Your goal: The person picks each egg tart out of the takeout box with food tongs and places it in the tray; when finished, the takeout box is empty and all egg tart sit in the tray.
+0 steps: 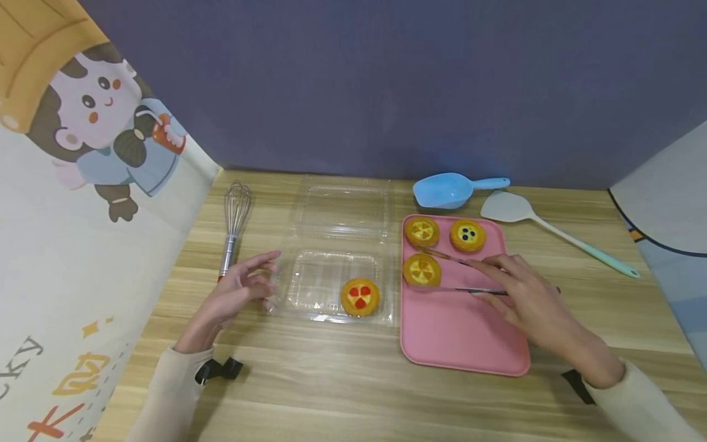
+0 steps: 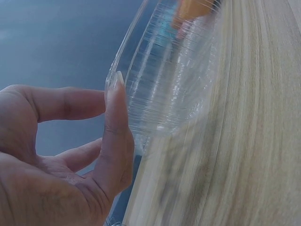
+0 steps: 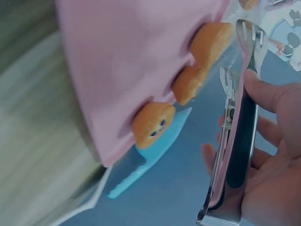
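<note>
My right hand [image 1: 499, 281] holds metal tongs [image 1: 450, 273] over the pink tray [image 1: 458, 334]. The tongs' two arms stand apart on either side of a yellow tart [image 1: 422, 270] at the tray's left edge. Two more tarts [image 1: 422, 231] [image 1: 467, 236] sit at the tray's far end; the right one has dark berries. The right wrist view shows the tongs [image 3: 240, 117] beside these tarts [image 3: 153, 122]. A tart with red pieces [image 1: 359, 296] lies in the clear clamshell box [image 1: 331, 270]. My left hand [image 1: 259, 279] rests with relaxed fingers at the box's left edge, its thumb [image 2: 115, 122] against the box rim [image 2: 174, 84].
A metal whisk [image 1: 234, 227] lies left of the box. A blue scoop [image 1: 450, 189] and a pale spatula [image 1: 513, 209] with a long green handle lie behind and right of the tray. Walls close off the wooden table [image 1: 331, 380] at the back and both sides.
</note>
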The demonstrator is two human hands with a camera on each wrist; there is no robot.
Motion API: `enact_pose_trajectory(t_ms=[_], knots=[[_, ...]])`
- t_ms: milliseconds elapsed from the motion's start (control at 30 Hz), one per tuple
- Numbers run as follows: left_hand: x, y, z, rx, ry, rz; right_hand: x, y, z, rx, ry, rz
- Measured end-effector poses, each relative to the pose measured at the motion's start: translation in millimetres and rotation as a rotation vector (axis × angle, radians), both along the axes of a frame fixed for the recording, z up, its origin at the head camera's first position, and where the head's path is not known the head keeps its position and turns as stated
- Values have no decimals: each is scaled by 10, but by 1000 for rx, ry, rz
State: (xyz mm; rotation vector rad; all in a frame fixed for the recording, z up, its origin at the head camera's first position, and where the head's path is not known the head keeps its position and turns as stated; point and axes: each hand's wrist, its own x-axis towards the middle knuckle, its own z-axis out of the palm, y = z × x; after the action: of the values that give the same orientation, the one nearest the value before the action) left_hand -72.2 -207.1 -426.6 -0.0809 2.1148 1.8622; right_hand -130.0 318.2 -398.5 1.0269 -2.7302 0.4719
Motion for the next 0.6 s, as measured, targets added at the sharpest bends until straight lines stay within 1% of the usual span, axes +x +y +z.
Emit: enact_pose_trajectory(t_ms=[100, 233, 367, 533, 600], knots=[[4, -1, 3, -2, -3, 3, -30, -40, 70, -16, 40, 26], [1, -5, 14, -10, -4, 6, -117, -135, 170, -51, 77, 68], [3, -6, 28, -19, 2, 6, -238, -286, 280, -36, 70, 134], [3, 0, 31, -10, 5, 1, -384, -495, 363, -4, 53, 260], [2, 2, 31, -2, 8, 0, -434, -583, 383, 14, 31, 307]])
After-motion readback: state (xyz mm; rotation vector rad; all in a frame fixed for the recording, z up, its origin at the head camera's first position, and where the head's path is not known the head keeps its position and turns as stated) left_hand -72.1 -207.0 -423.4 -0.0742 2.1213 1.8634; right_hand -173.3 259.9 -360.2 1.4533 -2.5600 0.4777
